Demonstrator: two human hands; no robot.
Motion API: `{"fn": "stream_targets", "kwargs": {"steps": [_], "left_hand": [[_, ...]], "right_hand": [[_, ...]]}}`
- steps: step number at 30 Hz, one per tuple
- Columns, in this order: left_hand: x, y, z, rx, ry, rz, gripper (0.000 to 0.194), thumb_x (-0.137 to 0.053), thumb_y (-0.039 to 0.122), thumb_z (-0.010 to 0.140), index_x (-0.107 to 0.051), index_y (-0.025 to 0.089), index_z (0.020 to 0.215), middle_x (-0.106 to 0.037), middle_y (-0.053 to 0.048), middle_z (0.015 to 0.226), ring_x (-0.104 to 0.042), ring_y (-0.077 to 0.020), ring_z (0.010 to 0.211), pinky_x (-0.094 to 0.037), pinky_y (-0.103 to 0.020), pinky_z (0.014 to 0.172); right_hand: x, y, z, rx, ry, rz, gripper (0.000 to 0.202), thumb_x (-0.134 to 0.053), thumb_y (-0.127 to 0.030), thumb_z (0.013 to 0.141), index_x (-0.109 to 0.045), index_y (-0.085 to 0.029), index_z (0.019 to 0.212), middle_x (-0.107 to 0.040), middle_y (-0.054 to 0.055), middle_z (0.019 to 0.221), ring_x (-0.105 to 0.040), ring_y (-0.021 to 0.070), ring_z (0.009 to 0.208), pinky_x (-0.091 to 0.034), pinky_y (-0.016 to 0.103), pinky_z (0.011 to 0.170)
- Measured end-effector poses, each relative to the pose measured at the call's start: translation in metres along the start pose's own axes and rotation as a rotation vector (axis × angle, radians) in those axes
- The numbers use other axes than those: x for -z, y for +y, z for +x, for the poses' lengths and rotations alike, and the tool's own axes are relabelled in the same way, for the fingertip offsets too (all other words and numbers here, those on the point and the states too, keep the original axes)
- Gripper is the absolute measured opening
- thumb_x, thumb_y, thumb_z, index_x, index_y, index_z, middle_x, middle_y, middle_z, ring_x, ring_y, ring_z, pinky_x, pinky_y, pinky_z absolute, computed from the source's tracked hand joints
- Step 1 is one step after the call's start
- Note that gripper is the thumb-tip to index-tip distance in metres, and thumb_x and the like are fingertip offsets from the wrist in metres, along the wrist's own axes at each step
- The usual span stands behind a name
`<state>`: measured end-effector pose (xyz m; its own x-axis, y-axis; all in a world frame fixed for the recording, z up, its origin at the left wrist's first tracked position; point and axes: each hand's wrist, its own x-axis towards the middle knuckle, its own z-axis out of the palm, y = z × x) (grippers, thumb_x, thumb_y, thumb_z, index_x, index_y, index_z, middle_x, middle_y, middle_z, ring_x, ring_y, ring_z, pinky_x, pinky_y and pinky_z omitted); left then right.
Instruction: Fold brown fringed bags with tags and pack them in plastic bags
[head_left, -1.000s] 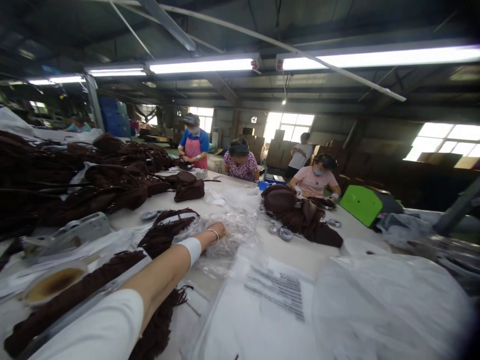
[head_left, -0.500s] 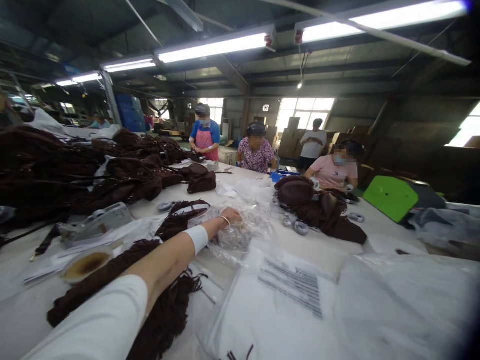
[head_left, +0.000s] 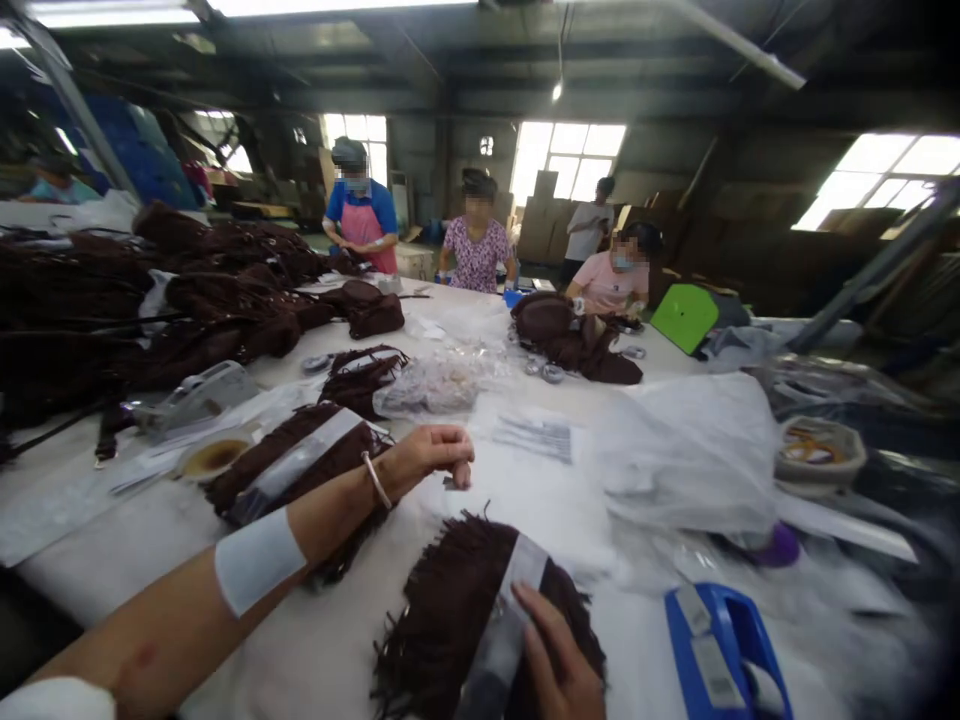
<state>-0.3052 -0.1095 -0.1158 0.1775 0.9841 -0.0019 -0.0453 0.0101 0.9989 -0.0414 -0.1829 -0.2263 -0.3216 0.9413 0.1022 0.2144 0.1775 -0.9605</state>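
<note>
My left hand is raised over the table with its fingers closed in a pinch. A tiny greyish bit shows under the fingertips, too small to name. My right hand lies with fingers stretched out on a dark brown fringed bag. Across that bag runs a clear plastic strip, which the fingertips touch. Under my left forearm lies a second brown fringed bag with a similar strip. A crumpled clear plastic bag with small contents, not readable, sits beyond my left hand.
Brown bags are heaped at left. A tape roll lies left, a blue tape dispenser at right. White plastic bags and a basket stand at right. Co-workers are across the table.
My left hand has drawn back from the clear plastic bag toward me, now pinched. The view has tipped down and turned right, bringing my right hand and the fringed bag into sight.
</note>
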Motion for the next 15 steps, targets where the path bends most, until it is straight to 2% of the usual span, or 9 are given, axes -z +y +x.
{"fn": "stream_targets", "kwargs": {"steps": [2,3,5,6,9,12,15], "left_hand": [[-0.047,-0.024,-0.038,0.123,-0.121,-0.062,0.031,-0.064,0.042,0.08,-0.056,0.013,0.076,-0.061,-0.002,0.056,-0.057,-0.0129,0.056,-0.042,-0.024,0.06],[-0.069,-0.035,-0.057,0.19,-0.175,-0.08,0.032,-0.064,0.044,0.08,-0.056,0.013,0.076,-0.061,-0.001,0.055,-0.056,-0.0119,0.054,-0.041,-0.023,0.058],[-0.105,-0.056,-0.093,0.321,-0.276,-0.09,0.036,-0.064,0.049,0.078,-0.056,0.014,0.077,-0.061,0.0,0.056,-0.053,-0.0104,0.051,-0.038,-0.021,0.054],[-0.119,-0.066,-0.109,0.379,-0.321,-0.08,0.037,-0.064,0.051,0.078,-0.056,0.014,0.078,-0.06,0.001,0.056,-0.052,-0.0099,0.05,-0.037,-0.021,0.052],[-0.143,-0.091,-0.147,0.511,-0.423,-0.049,0.038,-0.063,0.052,0.078,-0.056,0.015,0.079,-0.057,0.003,0.05,-0.048,-0.0082,0.046,-0.032,-0.019,0.048],[-0.154,-0.109,-0.166,0.64,-0.494,-0.005,0.039,-0.065,0.052,0.075,-0.056,0.015,0.081,-0.052,0.007,0.044,-0.041,-0.0069,0.04,-0.028,-0.018,0.044],[-0.162,-0.117,-0.17,0.712,-0.518,0.055,0.044,-0.067,0.056,0.071,-0.057,0.016,0.086,-0.048,0.008,0.042,-0.037,-0.0069,0.038,-0.025,-0.018,0.041]], "right_hand": [[0.008,-0.011,-0.01,-0.142,-0.006,0.183,0.043,-0.048,-0.049,0.088,-0.057,-0.026,0.123,-0.066,0.007,0.11,-0.063,0.0227,0.099,-0.053,0.036,0.086],[0.01,-0.017,-0.017,-0.167,-0.023,0.264,0.048,-0.049,-0.048,0.087,-0.051,-0.024,0.129,-0.067,0.007,0.105,-0.065,0.0208,0.092,-0.055,0.033,0.08],[0.014,-0.025,-0.037,-0.175,-0.06,0.316,0.046,-0.057,-0.045,0.084,-0.056,-0.023,0.124,-0.066,0.005,0.094,-0.064,0.0174,0.081,-0.054,0.028,0.072],[0.015,-0.027,-0.049,-0.163,-0.074,0.296,0.037,-0.061,-0.042,0.082,-0.063,-0.023,0.113,-0.066,0.003,0.089,-0.063,0.0163,0.078,-0.052,0.027,0.071],[0.018,-0.02,-0.092,-0.131,-0.121,0.194,0.013,-0.065,-0.033,0.08,-0.072,-0.023,0.081,-0.066,0.002,0.078,-0.061,0.0149,0.077,-0.048,0.025,0.073],[0.019,-0.005,-0.129,-0.157,-0.154,0.16,0.011,-0.065,-0.03,0.081,-0.073,-0.024,0.081,-0.066,0.001,0.075,-0.061,0.0147,0.074,-0.047,0.026,0.071],[0.02,0.006,-0.147,-0.235,-0.139,0.147,0.012,-0.065,-0.033,0.08,-0.073,-0.023,0.081,-0.066,0.001,0.076,-0.06,0.0148,0.073,-0.046,0.025,0.069]]}}
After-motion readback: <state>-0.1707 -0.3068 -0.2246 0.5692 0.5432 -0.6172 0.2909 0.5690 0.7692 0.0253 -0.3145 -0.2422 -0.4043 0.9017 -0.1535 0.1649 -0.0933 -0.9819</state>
